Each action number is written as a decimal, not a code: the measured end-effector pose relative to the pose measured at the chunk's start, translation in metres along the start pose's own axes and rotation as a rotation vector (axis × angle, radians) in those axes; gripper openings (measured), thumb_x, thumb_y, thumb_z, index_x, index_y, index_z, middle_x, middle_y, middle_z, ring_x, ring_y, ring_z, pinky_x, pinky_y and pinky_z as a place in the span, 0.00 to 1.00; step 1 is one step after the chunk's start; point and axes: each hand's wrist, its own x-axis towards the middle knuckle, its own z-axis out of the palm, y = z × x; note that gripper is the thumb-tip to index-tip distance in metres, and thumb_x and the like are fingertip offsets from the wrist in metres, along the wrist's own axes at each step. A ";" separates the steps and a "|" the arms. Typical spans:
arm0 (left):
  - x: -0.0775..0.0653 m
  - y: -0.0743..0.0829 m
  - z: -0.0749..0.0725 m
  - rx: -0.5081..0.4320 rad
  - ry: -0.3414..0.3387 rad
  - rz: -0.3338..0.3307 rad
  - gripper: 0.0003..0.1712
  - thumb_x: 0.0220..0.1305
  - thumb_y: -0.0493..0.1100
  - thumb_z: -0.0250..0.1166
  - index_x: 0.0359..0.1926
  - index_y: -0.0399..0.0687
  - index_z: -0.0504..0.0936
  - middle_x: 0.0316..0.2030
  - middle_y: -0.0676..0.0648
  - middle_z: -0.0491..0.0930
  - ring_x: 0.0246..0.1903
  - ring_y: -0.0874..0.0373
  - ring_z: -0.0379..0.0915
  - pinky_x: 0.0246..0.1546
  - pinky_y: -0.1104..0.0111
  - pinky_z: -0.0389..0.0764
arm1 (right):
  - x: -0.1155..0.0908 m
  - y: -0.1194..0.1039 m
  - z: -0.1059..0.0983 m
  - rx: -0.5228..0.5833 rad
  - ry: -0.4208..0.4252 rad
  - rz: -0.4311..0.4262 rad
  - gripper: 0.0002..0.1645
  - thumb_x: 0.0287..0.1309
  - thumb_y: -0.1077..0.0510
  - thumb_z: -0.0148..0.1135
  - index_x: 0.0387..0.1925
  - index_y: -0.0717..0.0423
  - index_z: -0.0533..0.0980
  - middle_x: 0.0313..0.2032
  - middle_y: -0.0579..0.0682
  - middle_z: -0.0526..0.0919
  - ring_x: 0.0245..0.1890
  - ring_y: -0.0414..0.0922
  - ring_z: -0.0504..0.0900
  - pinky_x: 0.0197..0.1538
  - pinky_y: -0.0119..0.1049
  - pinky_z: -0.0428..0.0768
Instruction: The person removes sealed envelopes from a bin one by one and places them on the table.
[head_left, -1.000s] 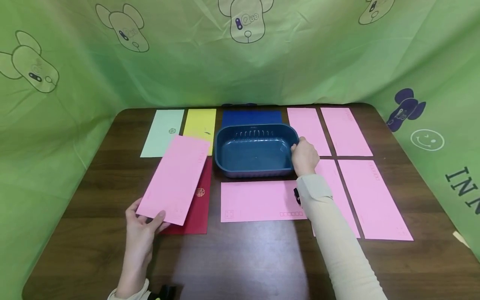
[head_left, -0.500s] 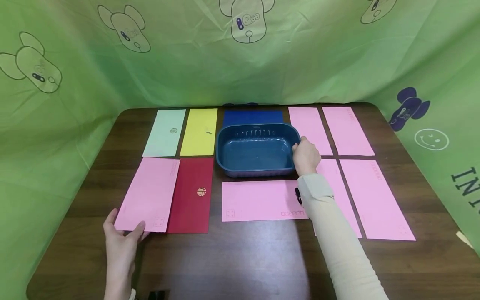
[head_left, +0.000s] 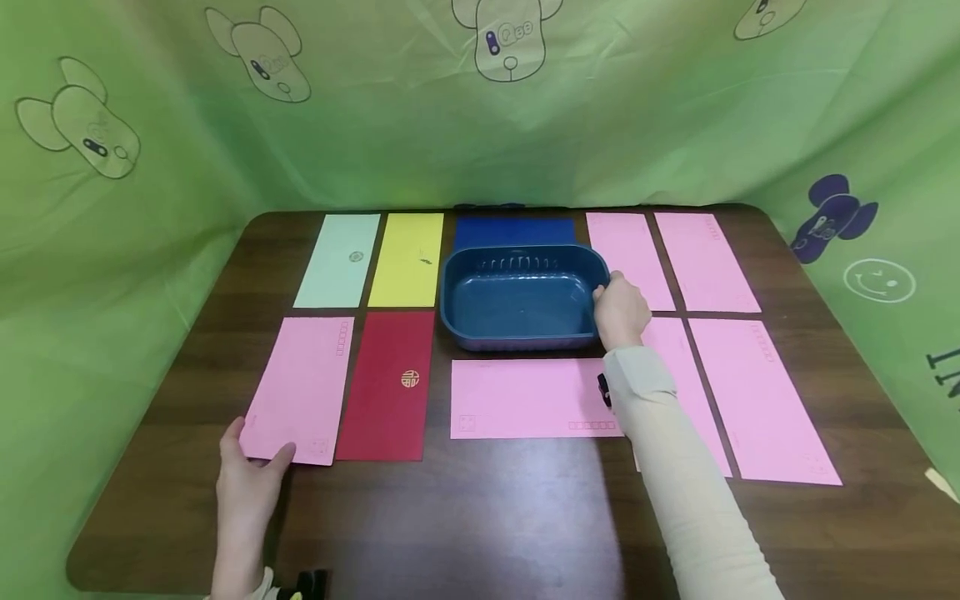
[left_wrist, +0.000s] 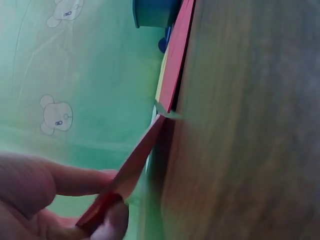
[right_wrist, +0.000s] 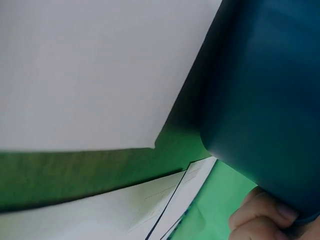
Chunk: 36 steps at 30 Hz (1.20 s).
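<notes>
My left hand (head_left: 243,500) pinches the near end of a pink envelope (head_left: 303,387) at the front left of the table, thumb on one face and fingers on the other. In the left wrist view this envelope (left_wrist: 142,150) slants, its held end raised off the wood and its far end low by the table. Just right of it lies a red envelope (head_left: 386,387) with a gold emblem. My right hand (head_left: 622,312) grips the right rim of a dark blue plastic basin (head_left: 517,310), which has nothing in it. In the right wrist view, fingers (right_wrist: 262,212) curl over the basin's edge.
Behind lie a pale green envelope (head_left: 337,262), a yellow one (head_left: 407,262) and a blue one (head_left: 516,229), partly hidden by the basin. A pink envelope (head_left: 525,400) lies crosswise in front. Several pink envelopes (head_left: 765,400) fill the right side. A green cloth (head_left: 390,125) hangs behind.
My left hand has carried the pink envelope left and down from above the red, yellow and green envelopes to the spot beside the red one. My right hand keeps holding the basin.
</notes>
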 end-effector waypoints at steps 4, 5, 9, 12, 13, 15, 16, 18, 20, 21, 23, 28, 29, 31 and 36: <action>0.004 -0.002 0.002 0.153 -0.029 -0.002 0.49 0.61 0.40 0.62 0.72 0.33 0.42 0.67 0.23 0.54 0.66 0.27 0.52 0.64 0.39 0.57 | 0.001 0.002 -0.001 -0.004 -0.018 0.006 0.23 0.70 0.54 0.44 0.61 0.62 0.67 0.55 0.68 0.77 0.52 0.65 0.78 0.53 0.57 0.77; 0.006 -0.003 0.003 0.187 -0.039 -0.006 0.49 0.61 0.41 0.62 0.72 0.32 0.42 0.66 0.22 0.54 0.65 0.27 0.52 0.64 0.39 0.57 | 0.001 0.002 -0.001 -0.006 -0.021 0.006 0.24 0.70 0.54 0.44 0.61 0.62 0.67 0.55 0.68 0.77 0.52 0.65 0.78 0.53 0.57 0.77; 0.012 -0.005 0.005 0.275 -0.096 -0.024 0.50 0.61 0.44 0.62 0.71 0.27 0.41 0.66 0.21 0.53 0.65 0.27 0.52 0.64 0.38 0.58 | 0.001 0.001 -0.001 -0.014 -0.021 0.003 0.24 0.70 0.54 0.44 0.62 0.61 0.67 0.55 0.68 0.77 0.52 0.65 0.78 0.52 0.56 0.77; 0.015 -0.005 0.002 0.296 -0.121 -0.032 0.50 0.62 0.46 0.62 0.70 0.25 0.42 0.64 0.19 0.54 0.63 0.26 0.54 0.61 0.37 0.60 | 0.000 0.000 -0.002 -0.015 -0.022 0.003 0.24 0.70 0.54 0.44 0.62 0.61 0.67 0.55 0.68 0.77 0.52 0.65 0.78 0.52 0.56 0.77; 0.015 -0.005 0.001 0.307 -0.129 -0.032 0.50 0.62 0.47 0.62 0.69 0.24 0.42 0.63 0.19 0.55 0.62 0.25 0.55 0.60 0.37 0.61 | -0.001 0.000 -0.002 -0.014 -0.022 0.003 0.24 0.70 0.54 0.44 0.62 0.61 0.67 0.55 0.68 0.77 0.52 0.65 0.78 0.52 0.56 0.77; 0.015 -0.006 -0.001 0.337 -0.145 -0.029 0.49 0.62 0.49 0.61 0.68 0.23 0.44 0.60 0.18 0.57 0.59 0.24 0.57 0.56 0.36 0.64 | -0.001 0.000 -0.002 -0.014 -0.023 0.004 0.24 0.70 0.54 0.43 0.62 0.61 0.67 0.55 0.68 0.77 0.52 0.65 0.78 0.52 0.56 0.77; 0.015 -0.006 -0.003 0.352 -0.151 -0.027 0.49 0.62 0.50 0.61 0.67 0.22 0.45 0.59 0.17 0.57 0.57 0.23 0.58 0.54 0.36 0.65 | -0.001 0.000 -0.003 -0.015 -0.023 0.005 0.24 0.70 0.54 0.43 0.62 0.61 0.67 0.55 0.68 0.77 0.52 0.65 0.78 0.51 0.56 0.77; 0.015 -0.006 -0.004 0.373 -0.151 -0.027 0.48 0.61 0.52 0.61 0.66 0.22 0.48 0.56 0.16 0.57 0.55 0.22 0.57 0.50 0.36 0.67 | -0.002 0.000 -0.003 -0.015 -0.022 0.005 0.24 0.70 0.54 0.43 0.61 0.61 0.67 0.55 0.68 0.77 0.52 0.65 0.78 0.51 0.56 0.77; 0.014 -0.007 -0.005 0.379 -0.141 -0.028 0.48 0.60 0.54 0.61 0.65 0.23 0.50 0.56 0.17 0.55 0.54 0.23 0.54 0.47 0.36 0.67 | -0.002 0.001 -0.003 -0.014 -0.020 0.004 0.23 0.70 0.54 0.43 0.61 0.62 0.67 0.55 0.69 0.77 0.52 0.65 0.78 0.51 0.56 0.77; 0.014 -0.007 -0.005 0.377 -0.136 -0.032 0.48 0.60 0.55 0.62 0.65 0.24 0.50 0.56 0.17 0.53 0.54 0.24 0.52 0.46 0.37 0.66 | -0.002 0.001 -0.004 -0.014 -0.018 0.003 0.23 0.70 0.54 0.43 0.61 0.62 0.67 0.54 0.69 0.77 0.52 0.65 0.78 0.51 0.56 0.77; 0.013 -0.007 -0.004 0.372 -0.122 -0.036 0.49 0.59 0.55 0.62 0.65 0.25 0.51 0.57 0.17 0.51 0.55 0.26 0.49 0.46 0.37 0.66 | -0.002 0.001 -0.004 -0.011 -0.018 0.002 0.24 0.70 0.54 0.43 0.61 0.62 0.67 0.55 0.69 0.77 0.52 0.65 0.78 0.52 0.56 0.77; 0.013 -0.006 -0.004 0.383 -0.126 -0.032 0.49 0.60 0.56 0.62 0.67 0.28 0.52 0.58 0.17 0.50 0.57 0.26 0.46 0.46 0.37 0.66 | -0.001 0.002 -0.004 -0.009 -0.029 0.005 0.24 0.70 0.55 0.43 0.62 0.63 0.66 0.56 0.69 0.76 0.53 0.66 0.77 0.54 0.56 0.77; 0.013 -0.006 -0.005 0.386 -0.132 -0.029 0.49 0.60 0.57 0.62 0.68 0.29 0.52 0.59 0.18 0.50 0.57 0.26 0.46 0.45 0.37 0.66 | -0.001 0.002 -0.004 -0.010 -0.032 0.007 0.25 0.70 0.54 0.43 0.62 0.63 0.66 0.56 0.69 0.75 0.53 0.66 0.77 0.54 0.57 0.76; 0.014 -0.005 -0.005 0.394 -0.146 -0.025 0.48 0.60 0.57 0.61 0.69 0.30 0.52 0.59 0.18 0.50 0.56 0.26 0.46 0.44 0.38 0.66 | 0.000 0.002 -0.005 -0.009 -0.037 0.010 0.25 0.70 0.54 0.43 0.63 0.62 0.66 0.56 0.69 0.75 0.53 0.65 0.77 0.54 0.56 0.76; 0.015 -0.005 -0.007 0.410 -0.172 -0.009 0.48 0.61 0.57 0.60 0.70 0.31 0.51 0.58 0.19 0.50 0.55 0.27 0.46 0.42 0.41 0.67 | 0.000 0.000 -0.004 -0.004 -0.055 0.018 0.26 0.71 0.54 0.43 0.64 0.62 0.64 0.57 0.68 0.75 0.53 0.65 0.77 0.54 0.56 0.77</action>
